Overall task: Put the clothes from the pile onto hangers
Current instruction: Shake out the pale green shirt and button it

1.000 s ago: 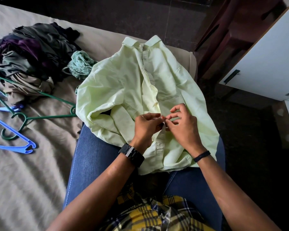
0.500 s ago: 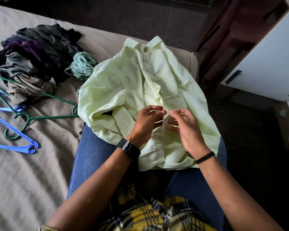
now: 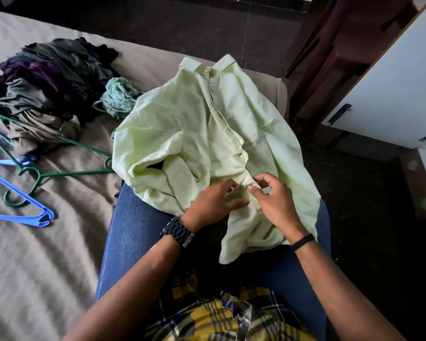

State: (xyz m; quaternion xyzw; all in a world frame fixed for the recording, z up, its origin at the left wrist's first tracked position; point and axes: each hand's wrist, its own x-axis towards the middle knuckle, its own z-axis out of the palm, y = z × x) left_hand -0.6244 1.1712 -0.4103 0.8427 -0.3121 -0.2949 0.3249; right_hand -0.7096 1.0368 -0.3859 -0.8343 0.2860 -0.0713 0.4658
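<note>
We sit on the bed (image 3: 47,254) with the pale green shirt (image 3: 207,134) spread across our lap, its collar pointing away from us and its lower part bunched under both hands. Our left hand (image 3: 213,205) pinches the front edge of the shirt between thumb and fingers, and our right hand (image 3: 276,205), just beside it, pinches the same strip of cloth with thumb and forefinger; the two hands nearly touch. Well to the left of the left hand lies the pile of dark clothes (image 3: 49,89), with a patterned teal garment (image 3: 118,97) between it and the shirt. Nearer us on that side lie a green hanger (image 3: 67,172) and a blue hanger (image 3: 22,203), the green one reaching the shirt's edge.
</note>
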